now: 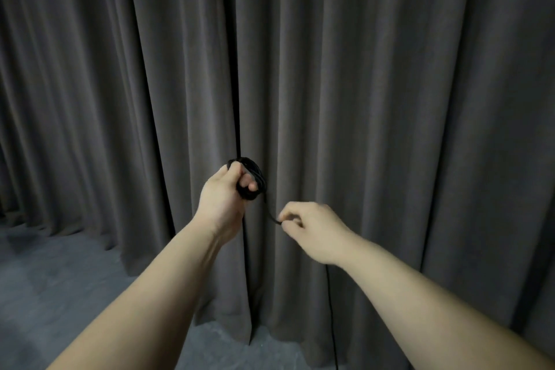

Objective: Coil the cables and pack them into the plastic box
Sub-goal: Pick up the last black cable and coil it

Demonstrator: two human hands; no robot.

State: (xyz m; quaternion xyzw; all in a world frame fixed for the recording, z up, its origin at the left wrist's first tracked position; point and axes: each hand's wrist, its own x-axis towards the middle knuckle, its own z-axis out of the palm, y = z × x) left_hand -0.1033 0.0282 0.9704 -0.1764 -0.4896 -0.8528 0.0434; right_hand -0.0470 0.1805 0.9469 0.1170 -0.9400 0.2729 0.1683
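Hands hold round blk cable coil.

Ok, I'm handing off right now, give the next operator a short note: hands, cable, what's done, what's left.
Left hand: grips the black cable coil, loops wound around its fingers.
Right hand: pinches the cable strand running from the coil.
Loose tail hangs below the right hand toward the floor, in front of the curtain.
Done: most of this cable is coiled.
Left: wind in the tail, then pack the coil. The plastic box is not in view.
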